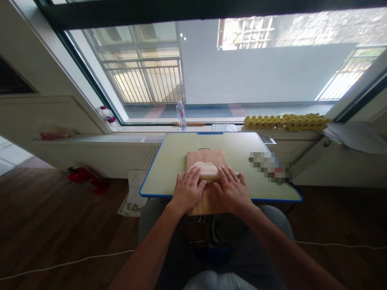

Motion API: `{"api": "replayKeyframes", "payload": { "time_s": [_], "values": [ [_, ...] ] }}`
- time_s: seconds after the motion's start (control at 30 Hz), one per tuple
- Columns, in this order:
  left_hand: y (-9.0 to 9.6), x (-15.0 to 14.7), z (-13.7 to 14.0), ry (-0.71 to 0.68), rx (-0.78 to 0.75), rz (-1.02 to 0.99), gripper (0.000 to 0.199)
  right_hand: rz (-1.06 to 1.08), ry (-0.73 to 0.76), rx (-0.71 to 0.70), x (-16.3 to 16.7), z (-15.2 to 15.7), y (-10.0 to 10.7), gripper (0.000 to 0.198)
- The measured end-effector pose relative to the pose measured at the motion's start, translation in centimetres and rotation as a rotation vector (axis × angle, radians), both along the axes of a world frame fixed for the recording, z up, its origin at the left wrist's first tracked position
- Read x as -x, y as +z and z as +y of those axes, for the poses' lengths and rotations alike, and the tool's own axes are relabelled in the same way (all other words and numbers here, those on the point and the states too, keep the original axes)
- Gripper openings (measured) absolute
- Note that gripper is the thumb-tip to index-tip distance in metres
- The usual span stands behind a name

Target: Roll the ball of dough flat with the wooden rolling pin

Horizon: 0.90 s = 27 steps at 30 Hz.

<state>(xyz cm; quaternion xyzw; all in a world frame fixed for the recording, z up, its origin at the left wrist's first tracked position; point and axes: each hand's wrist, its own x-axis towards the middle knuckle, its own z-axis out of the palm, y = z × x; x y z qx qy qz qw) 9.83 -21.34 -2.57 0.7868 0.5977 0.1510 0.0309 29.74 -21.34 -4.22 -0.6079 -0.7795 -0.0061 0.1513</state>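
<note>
A: Where is the rolling pin, and what room surrounds it?

B: The rolling pin lies on a wooden board, against the near side of a piece of pale dough. The board sits on a pale green table with a blue rim. Its near end reaches past the table's near edge, towards the person's lap; its far end, with a metal handle, stops well inside the far edge. Tabletop stretches from the board to the rim on the left. On the right there is a gap, then an object blurred into pixels, well apart from the right hand. Beyond the far edge, a clear bottle stands on the windowsill.

A: Which way does the pin point?

B: Its long axis runs left to right, across the board and roughly parallel to the table's near edge. The dough's longer side runs much the same way.

A: And the hands?

B: The left hand and right hand lie palm down over the pin's two ends, fingers extended and slightly spread, pointing away from the person. I cannot tell whether any fingertips curl under it. Between the hands, the pin's middle shows.
</note>
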Motion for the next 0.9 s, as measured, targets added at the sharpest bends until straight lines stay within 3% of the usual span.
{"api": "replayKeyframes", "payload": {
  "time_s": [0.13, 0.23, 0.43, 0.53, 0.6, 0.8, 0.9],
  "values": [
    [-0.2, 0.3, -1.7, -0.014, -0.016, 0.01, 0.055, -0.001, 0.041, -0.035, -0.5, -1.3, -0.4, 0.059],
    [-0.3, 0.5, -1.4, -0.019, -0.005, 0.022, 0.054, 0.019, 0.054, -0.03, -0.6, -0.6, -0.5, 0.059],
    [0.6, 0.7, 4.5, -0.015, 0.033, 0.051, 0.052, 0.035, 0.003, 0.093, 0.4, 5.3, 1.0, 0.065],
    [0.9, 0.5, 5.9, -0.004, 0.04, 0.05, 0.052, 0.02, -0.008, 0.109, 0.6, 6.8, 1.2, 0.066],
    [0.8, 0.4, 5.0, 0.009, 0.033, 0.043, 0.054, 0.009, 0.018, 0.092, 0.3, 6.2, 0.9, 0.067],
    [0.2, -0.3, -1.7, 0.016, 0.014, 0.037, 0.055, -0.027, 0.214, -0.032, -2.5, 1.4, -0.3, 0.069],
    [0.1, -0.4, -1.5, 0.036, 0.018, 0.025, 0.055, -0.036, 0.226, -0.045, -2.7, 1.7, -0.4, 0.067]
  ]
}}
